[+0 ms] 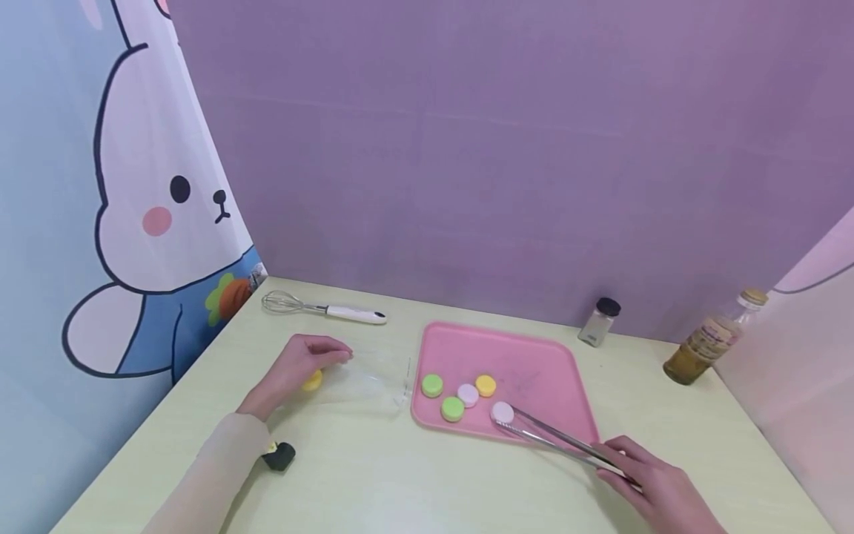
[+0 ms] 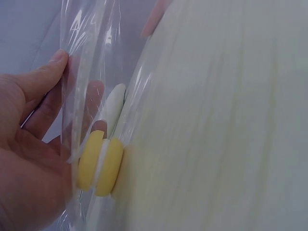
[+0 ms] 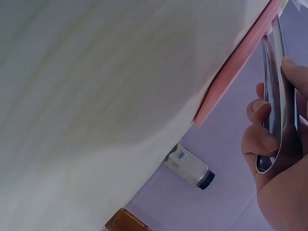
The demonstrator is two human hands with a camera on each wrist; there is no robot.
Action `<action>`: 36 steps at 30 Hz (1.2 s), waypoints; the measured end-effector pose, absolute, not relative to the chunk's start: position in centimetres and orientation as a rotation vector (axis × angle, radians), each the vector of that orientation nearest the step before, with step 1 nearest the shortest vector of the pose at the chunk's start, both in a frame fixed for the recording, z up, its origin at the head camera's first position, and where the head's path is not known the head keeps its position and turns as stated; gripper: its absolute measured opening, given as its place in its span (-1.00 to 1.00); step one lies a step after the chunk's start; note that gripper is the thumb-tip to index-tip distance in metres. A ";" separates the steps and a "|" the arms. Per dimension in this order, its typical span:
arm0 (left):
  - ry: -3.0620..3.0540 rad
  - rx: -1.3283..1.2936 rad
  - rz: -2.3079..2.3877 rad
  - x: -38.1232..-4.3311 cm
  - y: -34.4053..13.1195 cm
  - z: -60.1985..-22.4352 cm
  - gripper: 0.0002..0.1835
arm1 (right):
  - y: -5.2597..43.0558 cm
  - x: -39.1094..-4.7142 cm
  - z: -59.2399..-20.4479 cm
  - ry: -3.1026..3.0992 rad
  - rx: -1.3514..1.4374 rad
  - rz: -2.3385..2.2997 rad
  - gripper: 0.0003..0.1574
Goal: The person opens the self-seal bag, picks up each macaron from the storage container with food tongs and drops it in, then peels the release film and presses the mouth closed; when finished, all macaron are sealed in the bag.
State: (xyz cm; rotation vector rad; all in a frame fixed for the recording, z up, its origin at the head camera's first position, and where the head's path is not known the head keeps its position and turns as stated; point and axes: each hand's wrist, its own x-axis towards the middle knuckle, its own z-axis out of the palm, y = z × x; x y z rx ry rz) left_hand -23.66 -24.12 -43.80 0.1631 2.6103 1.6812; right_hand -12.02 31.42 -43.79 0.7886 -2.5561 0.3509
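A clear plastic bag (image 1: 373, 382) lies left of the tray, its upper edge pinched by my left hand (image 1: 303, 367). Inside the bag is a yellow macaron (image 2: 101, 163), partly behind the left wrist in the head view. My right hand (image 1: 657, 482) grips metal tongs (image 1: 560, 441) by the handle. The tips of the tongs are on both sides of a lilac macaron (image 1: 502, 412) at the front of the pink tray (image 1: 534, 363). Two green macarons (image 1: 452, 409), another lilac one (image 1: 468, 395) and a yellow one (image 1: 485, 385) lie on the tray's left half.
At the back left lies a whisk (image 1: 353, 314) with a white handle. A small jar (image 1: 599, 322) with a black lid stands behind the tray. Farther right is a corked bottle (image 1: 707, 341) of brown liquid. A small black object (image 1: 279, 456) shows by the left sleeve.
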 end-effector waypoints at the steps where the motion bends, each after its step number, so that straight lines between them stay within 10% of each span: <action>1: 2.612 0.168 1.680 -23.6 -24.1 -43.8 -0.66 | 31.4 -12.0 -43.8 -2.559 0.785 0.347 -0.53; 36: 2.621 0.151 1.684 -23.8 -23.9 -43.9 -0.70 | 22.5 -14.3 -41.4 -2.435 0.976 0.389 -0.53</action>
